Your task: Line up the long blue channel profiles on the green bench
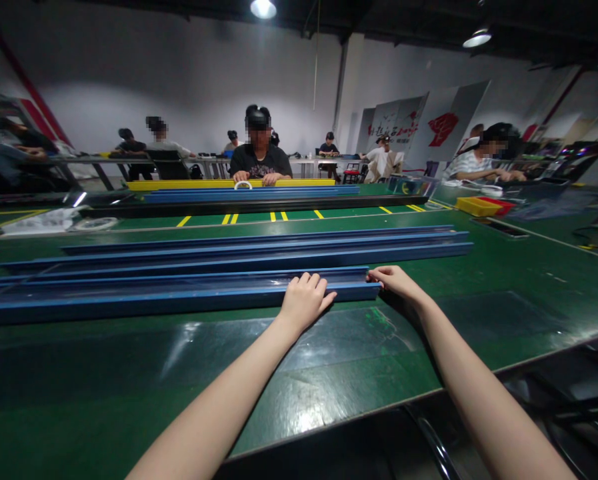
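Observation:
A long blue channel (179, 297) lies across the green table (479, 287), nearest to me, and runs out of view at the left. My left hand (306, 298) rests over its near wall close to the right end, with fingers curled into the channel and the thumb along the near edge, gripping it. At the channel's right end is my right hand (391, 280), its fingertips pinched together at the opening. What they hold, if anything, is too small to make out. Behind are more blue channels (259, 252), parallel to the first.
A clear sheet (299, 347) lies flat between the channels and the front edge. Farther back are a black strip (259, 205), blue strips and a yellow strip (189, 185), where a person sits opposite. Yellow and red trays (477, 206) and a phone (501, 228) lie back right.

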Demonstrator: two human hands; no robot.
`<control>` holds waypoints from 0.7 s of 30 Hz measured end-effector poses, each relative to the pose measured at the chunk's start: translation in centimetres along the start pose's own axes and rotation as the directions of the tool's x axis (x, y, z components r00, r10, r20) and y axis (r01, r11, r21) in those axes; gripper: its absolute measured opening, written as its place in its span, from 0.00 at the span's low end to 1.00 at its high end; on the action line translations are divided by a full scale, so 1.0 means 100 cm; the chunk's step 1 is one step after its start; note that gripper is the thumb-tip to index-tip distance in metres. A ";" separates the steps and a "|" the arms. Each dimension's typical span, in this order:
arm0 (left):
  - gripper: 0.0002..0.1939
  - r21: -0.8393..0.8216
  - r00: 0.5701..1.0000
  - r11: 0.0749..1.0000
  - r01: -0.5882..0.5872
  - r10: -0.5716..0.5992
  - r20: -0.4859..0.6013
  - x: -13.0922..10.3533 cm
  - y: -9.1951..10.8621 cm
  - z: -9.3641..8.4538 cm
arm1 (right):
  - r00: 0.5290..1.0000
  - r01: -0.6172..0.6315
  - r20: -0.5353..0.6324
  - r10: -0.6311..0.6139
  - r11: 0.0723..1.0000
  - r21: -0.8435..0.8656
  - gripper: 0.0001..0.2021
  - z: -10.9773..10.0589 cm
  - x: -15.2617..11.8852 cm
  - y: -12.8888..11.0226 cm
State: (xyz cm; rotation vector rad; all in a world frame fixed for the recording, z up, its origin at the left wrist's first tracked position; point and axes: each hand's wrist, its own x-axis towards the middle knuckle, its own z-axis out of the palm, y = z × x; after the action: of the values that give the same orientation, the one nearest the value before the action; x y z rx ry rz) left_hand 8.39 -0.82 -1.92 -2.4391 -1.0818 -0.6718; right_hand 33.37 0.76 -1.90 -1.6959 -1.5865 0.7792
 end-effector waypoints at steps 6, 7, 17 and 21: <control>0.16 -0.007 1.000 1.000 0.012 -0.012 -0.003 0.000 0.001 -0.001 | 1.000 0.000 0.002 0.000 1.000 0.007 0.18 0.000 -0.001 -0.002; 0.16 -0.012 1.000 1.000 0.014 -0.014 -0.001 0.000 0.001 -0.001 | 1.000 -0.001 0.004 0.001 1.000 0.009 0.18 0.000 -0.001 -0.003; 0.17 -0.041 0.998 0.998 0.046 -0.044 0.048 0.001 0.003 -0.003 | 1.000 -0.014 0.011 0.014 1.000 0.006 0.18 0.000 -0.002 -0.004; 0.17 -0.027 0.997 0.999 0.043 -0.042 0.057 0.001 0.003 -0.003 | 1.000 -0.014 0.013 0.014 1.000 0.007 0.18 0.001 -0.002 -0.003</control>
State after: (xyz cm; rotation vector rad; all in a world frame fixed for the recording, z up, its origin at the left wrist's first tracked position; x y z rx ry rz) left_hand 8.67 -1.08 -1.67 -2.4791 -1.1567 -0.6386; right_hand 33.11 0.58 -1.67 -1.7021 -1.5805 0.8032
